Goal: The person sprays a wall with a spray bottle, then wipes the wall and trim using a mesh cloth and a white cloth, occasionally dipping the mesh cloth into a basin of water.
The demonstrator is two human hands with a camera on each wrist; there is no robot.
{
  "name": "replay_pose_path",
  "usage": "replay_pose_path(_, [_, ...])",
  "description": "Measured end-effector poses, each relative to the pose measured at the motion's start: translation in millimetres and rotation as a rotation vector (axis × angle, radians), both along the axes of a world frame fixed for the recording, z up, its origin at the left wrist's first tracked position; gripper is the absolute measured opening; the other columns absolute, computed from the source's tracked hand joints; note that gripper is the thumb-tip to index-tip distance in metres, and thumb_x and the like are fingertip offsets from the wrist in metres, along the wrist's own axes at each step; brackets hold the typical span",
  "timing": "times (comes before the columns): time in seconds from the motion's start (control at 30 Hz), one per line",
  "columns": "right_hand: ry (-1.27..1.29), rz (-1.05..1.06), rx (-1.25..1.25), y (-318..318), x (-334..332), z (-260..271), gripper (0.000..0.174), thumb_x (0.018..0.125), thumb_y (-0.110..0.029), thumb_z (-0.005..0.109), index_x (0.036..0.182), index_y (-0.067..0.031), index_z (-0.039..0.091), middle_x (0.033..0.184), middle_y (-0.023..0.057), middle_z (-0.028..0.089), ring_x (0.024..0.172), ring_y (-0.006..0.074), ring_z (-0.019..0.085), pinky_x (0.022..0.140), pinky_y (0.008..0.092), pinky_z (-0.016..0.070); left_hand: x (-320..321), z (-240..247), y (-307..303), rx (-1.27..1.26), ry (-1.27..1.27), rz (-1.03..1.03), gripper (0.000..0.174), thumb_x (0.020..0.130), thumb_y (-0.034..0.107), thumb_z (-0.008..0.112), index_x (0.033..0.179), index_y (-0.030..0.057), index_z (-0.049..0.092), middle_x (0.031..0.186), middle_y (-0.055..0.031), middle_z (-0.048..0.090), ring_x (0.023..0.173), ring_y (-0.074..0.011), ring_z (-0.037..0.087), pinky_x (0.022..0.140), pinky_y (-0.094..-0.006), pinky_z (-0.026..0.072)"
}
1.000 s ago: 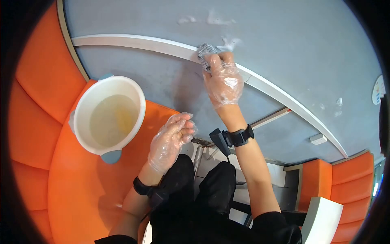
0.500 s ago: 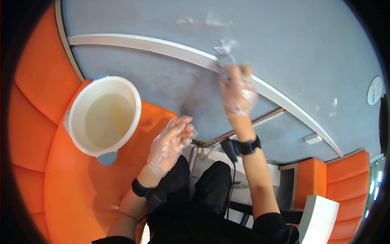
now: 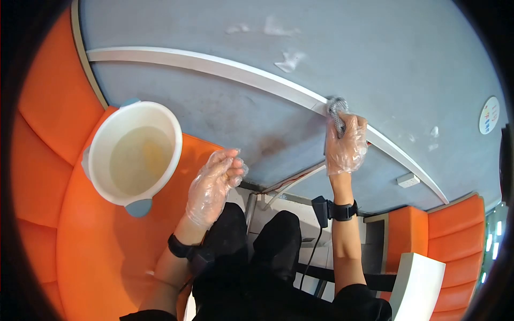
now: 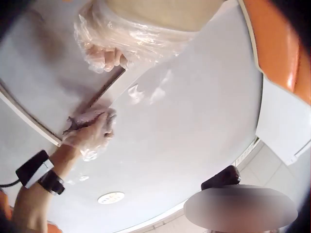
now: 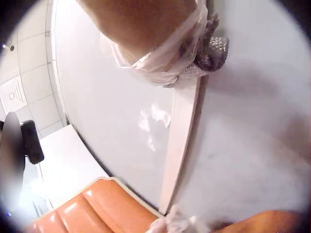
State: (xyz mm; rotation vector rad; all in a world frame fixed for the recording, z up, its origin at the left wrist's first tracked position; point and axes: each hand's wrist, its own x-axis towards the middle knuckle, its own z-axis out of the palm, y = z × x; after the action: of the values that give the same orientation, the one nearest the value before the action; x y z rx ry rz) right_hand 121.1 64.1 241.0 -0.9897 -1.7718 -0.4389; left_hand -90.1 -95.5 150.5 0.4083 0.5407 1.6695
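In a thin clear plastic glove, my right hand (image 3: 347,144) grips a bunched grey mesh scouring cloth (image 3: 337,109) against the white trim strip (image 3: 241,72) on the grey wall. The right wrist view shows the cloth (image 5: 214,53) silvery and dark, folded over the strip's edge and partly hidden by the glove. My left hand (image 3: 213,187), also gloved, hovers over the orange seat's edge with loosely bent fingers and nothing in them. White foam patches (image 3: 290,60) cling to the wall above the strip.
A white basin (image 3: 101,176) of cloudy water, with something yellowish in it, stands on the orange seat (image 3: 107,251) at left. A wall socket (image 3: 408,180) and a round sticker (image 3: 489,115) are at right. A metal leg (image 3: 250,211) stands by my knees.
My right hand has slid the scouring cloth rightward and down along the white strip. The left hand stays nearly where it was, and the view has shifted slightly.
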Motion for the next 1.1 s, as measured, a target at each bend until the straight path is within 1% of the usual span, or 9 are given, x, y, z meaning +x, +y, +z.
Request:
replay_pose_path(0.1, [-0.002,0.209,-0.051,-16.7,-25.0,6.5,0.024,0.081,-0.012,0.075,0.102,-0.0091,0.065,0.096,0.0123,0.060,0.087,0.0318,0.063,0.071,0.0414,0.0516,7.3,15.9,-2.6,-0.036,0.205,0.040,0.032,0.101,0.018,0.053,0.130,0.0047,0.053,0.110,-0.0063,0.063,0.098,-0.0139,0.059,0.083,-0.0263,0.0474])
replay_pose_path(0.23, [0.123,0.634,-0.369,-26.8,-66.0,-7.0,0.024,0.089,-0.014,0.070,0.110,-0.0049,0.063,0.103,0.0118,0.064,0.095,0.0260,0.063,0.083,0.0366,0.0485,25.8,34.1,0.3,0.092,0.501,0.083,0.067,0.103,0.028,0.052,0.156,0.0045,0.018,0.152,-0.0169,0.033,0.129,-0.0198,0.047,0.102,-0.0360,0.0454])
replay_pose_path(0.4, [0.304,0.880,-0.661,-38.1,-86.4,-1.8,0.033,0.106,-0.028,0.043,0.123,-0.0057,0.060,0.114,0.0144,0.062,0.101,0.0267,0.059,0.093,0.0360,0.0434,42.5,50.8,48.8,0.151,0.474,0.307,0.066,0.102,0.024,0.054,0.155,0.0029,0.021,0.151,-0.0131,0.037,0.128,-0.0203,0.047,0.102,-0.0316,0.0434])
replay_pose_path(0.43, [0.229,0.951,-0.658,-34.9,-83.2,4.9,0.033,0.105,-0.022,0.041,0.123,-0.0048,0.061,0.119,0.0174,0.059,0.107,0.0341,0.059,0.091,0.0395,0.0465,37.8,45.5,63.8,0.169,0.541,0.423,0.062,0.102,0.024,0.056,0.152,0.0012,0.028,0.147,-0.0122,0.044,0.126,-0.0194,0.049,0.102,-0.0301,0.0428])
replay_pose_path(0.5, [0.062,0.957,-0.364,-11.6,-78.6,13.8,0.033,0.104,-0.023,0.042,0.122,-0.0060,0.063,0.122,0.0169,0.060,0.108,0.0339,0.059,0.093,0.0411,0.0468,33.0,55.7,82.5,0.129,0.743,0.715,0.051,0.098,0.023,0.061,0.140,-0.0018,0.045,0.130,-0.0114,0.059,0.117,-0.0184,0.055,0.101,-0.0303,0.0422])
replay_pose_path(0.67, [-0.080,0.329,0.206,46.1,-35.2,49.0,0.014,0.093,-0.018,0.061,0.099,-0.0100,0.070,0.096,0.0107,0.067,0.090,0.0316,0.063,0.081,0.0433,0.0511,-9.8,122.7,81.9,0.073,1.147,1.033,0.040,0.089,0.023,0.067,0.124,0.0043,0.057,0.114,-0.0137,0.064,0.108,-0.0221,0.059,0.095,-0.0346,0.0442])
replay_pose_path(0.77, [-0.251,0.344,0.339,75.0,-20.4,39.7,0.007,0.085,-0.016,0.070,0.083,-0.0118,0.064,0.080,0.0070,0.059,0.074,0.0265,0.060,0.065,0.0403,0.0498,-57.5,152.7,89.7,0.102,1.432,1.309,0.035,0.085,0.017,0.067,0.118,0.0060,0.058,0.108,-0.0157,0.065,0.102,-0.0307,0.062,0.089,-0.0393,0.0475])
replay_pose_path(0.93, [-0.355,0.374,0.421,73.9,-20.9,38.3,0.021,0.081,-0.015,0.074,0.072,-0.0123,0.055,0.071,0.0020,0.052,0.066,0.0212,0.055,0.053,0.0365,0.0461,-73.8,172.4,121.9,-0.045,1.764,1.291,0.047,0.087,0.013,0.067,0.130,0.0260,0.055,0.136,-0.0148,0.049,0.103,-0.0386,0.062,0.091,-0.0469,0.0511])
replay_pose_path(1.1, [-0.347,0.368,0.411,73.3,-21.7,37.9,0.022,0.080,-0.014,0.074,0.071,-0.0119,0.055,0.070,0.0024,0.051,0.064,0.0213,0.055,0.052,0.0371,0.0459,-60.3,173.2,141.7,0.318,1.810,1.373,0.050,0.084,-0.002,0.064,0.126,0.0249,0.060,0.138,-0.0117,0.049,0.111,-0.0352,0.060,0.089,-0.0422,0.0560])
